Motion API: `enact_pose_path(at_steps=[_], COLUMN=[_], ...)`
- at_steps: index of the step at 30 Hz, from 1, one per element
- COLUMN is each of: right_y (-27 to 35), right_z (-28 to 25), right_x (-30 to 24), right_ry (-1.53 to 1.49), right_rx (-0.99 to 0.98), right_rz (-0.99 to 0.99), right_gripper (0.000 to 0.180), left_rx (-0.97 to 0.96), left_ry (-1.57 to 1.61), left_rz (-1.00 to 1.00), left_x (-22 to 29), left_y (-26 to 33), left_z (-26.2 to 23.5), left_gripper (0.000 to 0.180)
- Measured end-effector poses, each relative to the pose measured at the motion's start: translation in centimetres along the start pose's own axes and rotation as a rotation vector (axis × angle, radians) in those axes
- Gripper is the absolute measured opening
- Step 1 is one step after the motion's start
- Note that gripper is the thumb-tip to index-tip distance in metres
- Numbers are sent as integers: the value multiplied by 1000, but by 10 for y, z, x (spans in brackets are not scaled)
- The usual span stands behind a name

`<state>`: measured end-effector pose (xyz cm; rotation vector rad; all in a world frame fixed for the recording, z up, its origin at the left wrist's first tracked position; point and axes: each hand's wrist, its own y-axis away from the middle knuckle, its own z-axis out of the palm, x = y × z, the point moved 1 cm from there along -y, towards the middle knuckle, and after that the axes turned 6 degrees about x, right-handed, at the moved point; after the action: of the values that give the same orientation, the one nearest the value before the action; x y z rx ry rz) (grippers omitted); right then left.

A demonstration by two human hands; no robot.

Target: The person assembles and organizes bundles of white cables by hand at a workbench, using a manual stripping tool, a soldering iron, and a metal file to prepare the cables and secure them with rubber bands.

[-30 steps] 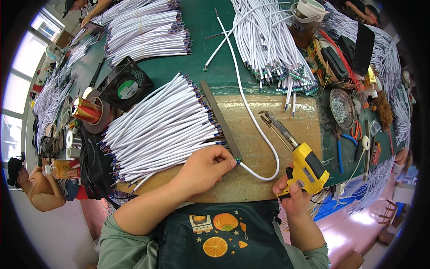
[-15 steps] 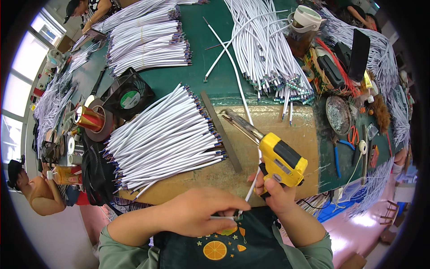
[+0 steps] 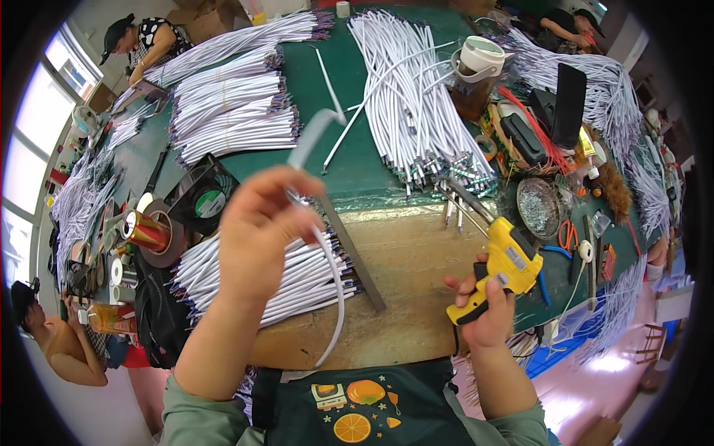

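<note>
My left hand (image 3: 260, 230) is raised above the near pile of white cables (image 3: 297, 297). Its fingers are closed round a single white cable (image 3: 338, 297), whose lower end curves down toward the board's front edge while its upper part is blurred. On the right, my right hand (image 3: 491, 316) grips a yellow and black soldering gun (image 3: 515, 256) by its handle. The gun's metal tip points up and away to the left, close to the ends of a large bundle of white cables (image 3: 405, 97).
A flat metal bar (image 3: 353, 256) lies beside the near pile on the brown board (image 3: 416, 297). At left stand a black fan (image 3: 204, 197) and a can (image 3: 145, 230). To the right are a lidded jug (image 3: 476, 74), a metal dish (image 3: 539, 207) and pliers. Other people sit around the table.
My left hand has risen away from my apron, up and left, carrying the cable. My right hand has moved the soldering gun right, away from the cable. The view has shifted slightly.
</note>
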<state>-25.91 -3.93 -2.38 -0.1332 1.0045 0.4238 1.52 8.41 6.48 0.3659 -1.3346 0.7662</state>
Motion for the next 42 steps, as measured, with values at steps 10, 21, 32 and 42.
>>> enact_pose_path(at_steps=[10,21,32,42], right_y=[10,30,35,34], right_z=[-42,-34,-38,-38], right_x=[-25,6,23,24], right_ry=[59,113,138,95], right_rx=[114,-15,-54,-68], right_rz=[-206,-72,-45,-3], right_gripper=[47,49,49,50], left_rx=[9,-194,-397,-170], left_ry=[40,-368,-873,-1331], left_rz=[-324,-604,-221,326], left_x=[-49,-74,-43,-35], left_y=[36,116,88,77], left_z=[18,-8,11,-33], left_gripper=[32,29,27,22])
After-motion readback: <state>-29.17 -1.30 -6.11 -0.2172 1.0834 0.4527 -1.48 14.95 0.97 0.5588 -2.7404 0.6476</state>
